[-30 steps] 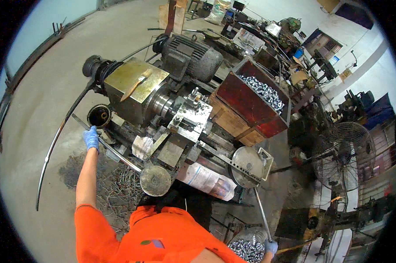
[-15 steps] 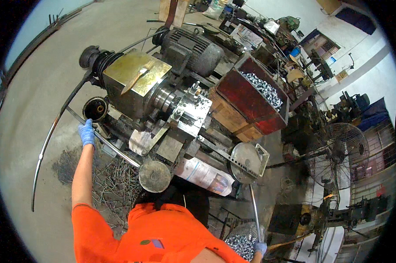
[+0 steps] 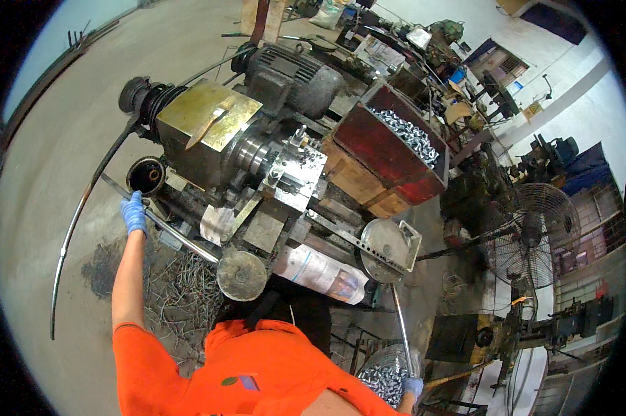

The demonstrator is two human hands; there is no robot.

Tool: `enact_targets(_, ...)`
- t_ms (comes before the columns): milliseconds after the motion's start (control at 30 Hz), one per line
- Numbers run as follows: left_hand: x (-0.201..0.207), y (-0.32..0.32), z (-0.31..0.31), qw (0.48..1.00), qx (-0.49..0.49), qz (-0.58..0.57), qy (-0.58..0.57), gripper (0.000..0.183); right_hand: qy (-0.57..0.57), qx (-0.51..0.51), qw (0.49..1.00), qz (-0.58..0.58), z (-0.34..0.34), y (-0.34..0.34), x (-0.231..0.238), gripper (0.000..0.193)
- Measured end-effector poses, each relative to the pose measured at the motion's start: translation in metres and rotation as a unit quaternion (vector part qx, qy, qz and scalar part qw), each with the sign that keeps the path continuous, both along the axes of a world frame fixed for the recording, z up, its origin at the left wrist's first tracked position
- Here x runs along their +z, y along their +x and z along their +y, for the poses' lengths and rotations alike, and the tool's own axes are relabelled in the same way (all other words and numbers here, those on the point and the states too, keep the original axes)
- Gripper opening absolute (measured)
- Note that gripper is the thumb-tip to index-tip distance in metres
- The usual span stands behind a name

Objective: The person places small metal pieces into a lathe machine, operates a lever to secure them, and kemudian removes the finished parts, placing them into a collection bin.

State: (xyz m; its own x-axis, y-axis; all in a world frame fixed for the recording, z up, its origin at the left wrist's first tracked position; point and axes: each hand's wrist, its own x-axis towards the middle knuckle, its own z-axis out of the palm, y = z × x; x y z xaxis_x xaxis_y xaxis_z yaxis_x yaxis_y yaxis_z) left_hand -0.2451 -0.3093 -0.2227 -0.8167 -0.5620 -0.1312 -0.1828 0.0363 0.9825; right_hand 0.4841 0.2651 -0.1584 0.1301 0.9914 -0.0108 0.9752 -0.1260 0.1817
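My left hand (image 3: 133, 213), in a blue glove, is closed round the upper part of a long metal lever (image 3: 185, 240) at the machine's left side. That lever slants down toward a round metal disc (image 3: 241, 276). At the lower right my right hand (image 3: 412, 387), also gloved, is wrapped round the low end of a second metal lever (image 3: 401, 322), which hangs from another round plate (image 3: 385, 248). Between the two arms stands a greasy lathe-like machine with a shiny chuck (image 3: 254, 154) and a metal tool block (image 3: 296, 182). My right fingers are only partly visible.
A red bin (image 3: 388, 155) of small shiny metal parts stands behind the machine on wood. Below my right arm is a basket of similar parts (image 3: 382, 381). Metal shavings (image 3: 184, 301) litter the left floor. A brush (image 3: 205, 129) lies on the headstock; a fan (image 3: 531, 232) stands right.
The whole scene has shifted slightly left and up in the picture. Both hands keep their grip on the levers, with little visible movement.
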Motion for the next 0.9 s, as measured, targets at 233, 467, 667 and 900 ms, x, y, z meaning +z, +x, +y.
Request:
enact_targets(233,0.003,0.002,0.004,0.999,-0.009,0.032,-0.007,0.026,0.002,0.009,1.000,-0.001,0.006,0.018,-0.018,0.035)
enact_targets(467,-0.003,-0.002,0.004,0.999,-0.004,0.042,-0.001,0.023,0.014,0.024,1.000,-0.013,0.017,0.044,-0.042,0.037)
enact_targets(667,0.023,0.013,0.013,0.998,-0.007,0.050,0.027,0.022,-0.033,-0.013,0.999,-0.010,-0.008,0.003,-0.004,0.037)
enact_targets(900,0.007,0.003,0.004,0.999,0.006,0.048,0.015,0.022,-0.051,-0.032,0.998,0.005,-0.022,-0.017,0.014,0.041)
